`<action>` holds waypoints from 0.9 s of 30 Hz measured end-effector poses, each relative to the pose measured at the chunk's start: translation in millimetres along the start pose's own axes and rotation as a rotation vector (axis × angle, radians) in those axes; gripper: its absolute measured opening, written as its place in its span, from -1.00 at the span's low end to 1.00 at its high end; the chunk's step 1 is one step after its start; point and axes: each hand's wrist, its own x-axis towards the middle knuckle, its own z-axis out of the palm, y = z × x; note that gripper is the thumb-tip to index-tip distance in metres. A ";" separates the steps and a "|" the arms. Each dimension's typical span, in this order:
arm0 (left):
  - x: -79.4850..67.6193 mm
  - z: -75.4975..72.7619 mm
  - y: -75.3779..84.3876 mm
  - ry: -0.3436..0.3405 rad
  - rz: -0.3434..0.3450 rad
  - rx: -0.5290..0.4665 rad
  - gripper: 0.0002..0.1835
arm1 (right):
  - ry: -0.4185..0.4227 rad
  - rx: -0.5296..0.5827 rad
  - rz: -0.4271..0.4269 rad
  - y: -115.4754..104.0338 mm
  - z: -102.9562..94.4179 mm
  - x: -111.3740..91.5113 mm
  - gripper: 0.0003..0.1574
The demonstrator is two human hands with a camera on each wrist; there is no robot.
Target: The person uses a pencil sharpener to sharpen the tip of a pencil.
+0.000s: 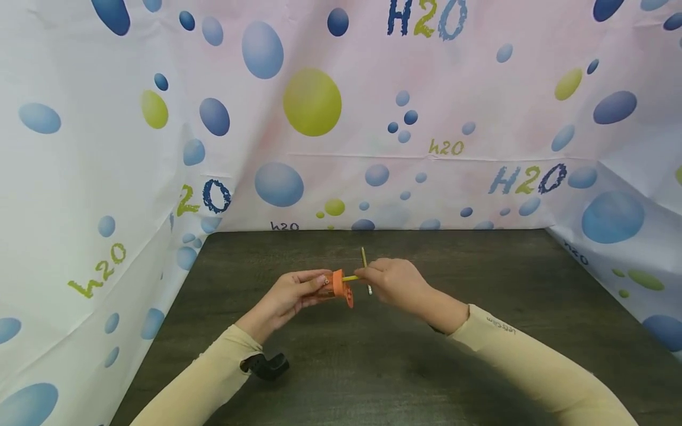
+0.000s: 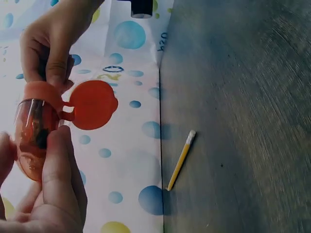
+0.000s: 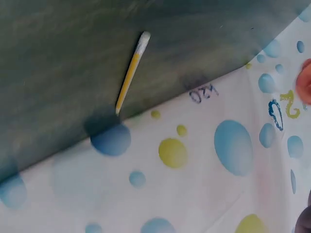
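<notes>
My left hand grips an orange pencil sharpener with a see-through body. In the left wrist view the sharpener's round orange lid hangs open on its hinge, and something dark shows inside the body. A yellow pencil is pinched in my right hand, its far end at the sharpener's opening. How deep it sits is hidden. A second yellow pencil with a white eraser end lies on the table beyond the hands. The right wrist view shows this loose pencil whole.
The dark wood-grain table lies under both hands. A white sheet with blue and green dots stands along its back and sides. On the left sleeve sits a black wrist mount.
</notes>
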 end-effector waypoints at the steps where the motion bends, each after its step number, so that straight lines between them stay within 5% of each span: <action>1: 0.0 0.9 -0.4 0.004 0.011 0.025 -0.37 | -0.022 0.034 0.025 -0.7 -0.6 -0.8 -0.79; 4: -0.1 4.1 -1.4 0.028 0.068 0.149 -0.39 | -0.154 0.230 0.171 -0.9 -3.6 -2.1 -0.84; 11: -3.5 7.2 -4.3 0.051 0.227 0.416 -0.50 | -0.579 1.029 0.699 14.3 -9.4 1.7 -0.68; 14: -3.7 7.7 -5.8 0.064 0.255 0.455 -0.52 | -0.674 1.180 0.815 19.5 -6.9 1.8 -0.63; 16: -2.5 8.3 -6.6 0.075 0.229 0.426 -0.51 | -0.661 1.083 0.742 19.6 -5.8 0.8 -0.62; 18: 0.1 8.8 -6.9 0.091 0.176 0.360 -0.50 | -0.578 0.839 0.565 17.5 -4.8 -0.4 -0.62; 21: 1.8 8.4 -6.0 0.077 0.085 0.193 -0.45 | -0.364 0.382 0.267 13.7 -2.9 -3.4 -0.65; 23: 1.6 6.8 -4.8 0.046 0.049 0.090 -0.40 | -0.197 0.179 0.119 12.0 -0.9 -5.7 -0.68; 27: 1.5 2.7 -3.4 -0.017 0.013 -0.002 -0.36 | 0.018 0.046 -0.039 10.5 2.6 -9.2 -0.68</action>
